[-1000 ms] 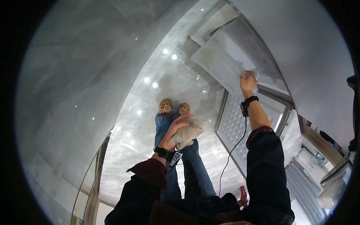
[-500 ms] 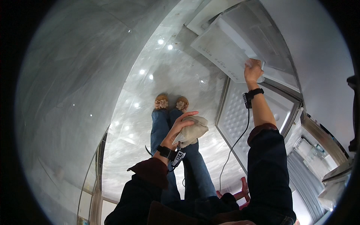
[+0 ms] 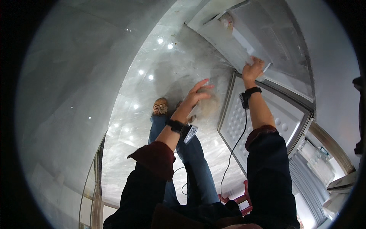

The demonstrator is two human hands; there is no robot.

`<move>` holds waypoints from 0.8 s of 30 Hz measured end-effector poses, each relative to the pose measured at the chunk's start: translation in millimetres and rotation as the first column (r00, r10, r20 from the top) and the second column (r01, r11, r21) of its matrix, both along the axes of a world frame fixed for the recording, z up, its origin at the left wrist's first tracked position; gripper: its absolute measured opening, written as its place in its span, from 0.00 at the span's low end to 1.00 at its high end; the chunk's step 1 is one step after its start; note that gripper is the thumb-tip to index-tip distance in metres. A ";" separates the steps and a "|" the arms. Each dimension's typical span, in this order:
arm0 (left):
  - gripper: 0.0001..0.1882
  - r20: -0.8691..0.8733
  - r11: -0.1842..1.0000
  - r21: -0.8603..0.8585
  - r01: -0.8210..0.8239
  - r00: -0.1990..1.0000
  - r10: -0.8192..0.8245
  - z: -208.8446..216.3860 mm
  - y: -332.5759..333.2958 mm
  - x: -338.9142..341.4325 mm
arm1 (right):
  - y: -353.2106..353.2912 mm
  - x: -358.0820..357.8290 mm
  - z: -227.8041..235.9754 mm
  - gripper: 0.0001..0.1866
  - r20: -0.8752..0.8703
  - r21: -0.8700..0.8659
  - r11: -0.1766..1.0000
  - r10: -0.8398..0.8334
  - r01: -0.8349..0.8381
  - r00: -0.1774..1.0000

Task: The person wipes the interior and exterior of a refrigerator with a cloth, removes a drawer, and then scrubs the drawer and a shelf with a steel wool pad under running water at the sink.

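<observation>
My left hand holds a clear plastic bag with something beige in it, out in front of my legs. Motion smears the bag, so its contents cannot be named. At the upper right, my right hand grips the top edge of a translucent freezer drawer, which is pulled partly out. Inside the drawer's far end lies a small packet with red and pale colours.
An open white door with a dimpled inner panel stands below the drawer. A cable hangs from my right wrist. Something red sits near my legs. A large grey glossy surface fills the left; pale glossy floor lies ahead.
My left hand has moved forward and right with the bag, toward the drawer. My right hand has shifted slightly left with the drawer edge. The packet inside the drawer now shows.
</observation>
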State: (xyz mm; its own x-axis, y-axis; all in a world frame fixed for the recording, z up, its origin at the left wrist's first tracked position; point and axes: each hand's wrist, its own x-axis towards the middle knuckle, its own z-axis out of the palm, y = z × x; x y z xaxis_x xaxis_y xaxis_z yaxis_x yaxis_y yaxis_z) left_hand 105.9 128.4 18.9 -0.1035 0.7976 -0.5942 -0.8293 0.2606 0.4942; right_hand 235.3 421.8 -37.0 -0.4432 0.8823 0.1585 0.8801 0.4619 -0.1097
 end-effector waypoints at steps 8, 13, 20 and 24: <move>0.31 0.312 0.989 0.067 -0.133 0.944 0.106 7.9 15.0 4.6 | -14.5 -15.7 35.5 0.37 -0.113 0.162 0.930 0.349 -0.329 0.930; 0.29 0.336 0.996 0.024 -0.085 0.939 0.072 33.3 -15.6 9.9 | -68.7 -32.4 28.9 0.38 -0.246 -0.607 0.707 0.269 -0.364 0.931; 0.29 0.387 0.983 -0.043 -0.179 0.904 0.181 35.5 -52.9 4.7 | 9.5 -85.6 -11.6 0.39 -0.157 -0.567 0.795 0.154 -0.217 0.975; 0.28 0.324 0.964 -0.001 -0.267 0.912 0.252 33.5 -68.8 -6.2 | 25.4 -97.4 -6.0 0.47 0.017 -0.665 0.737 0.175 -0.120 0.984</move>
State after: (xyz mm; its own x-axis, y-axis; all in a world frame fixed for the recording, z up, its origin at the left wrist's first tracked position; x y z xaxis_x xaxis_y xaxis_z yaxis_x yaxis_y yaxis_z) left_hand 99.7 59.7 52.4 -0.1215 0.7936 -0.5962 -0.9800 -0.0005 0.1990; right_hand 137.9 447.3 -43.0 -0.5625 0.6762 -0.4759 0.8252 0.4232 -0.3741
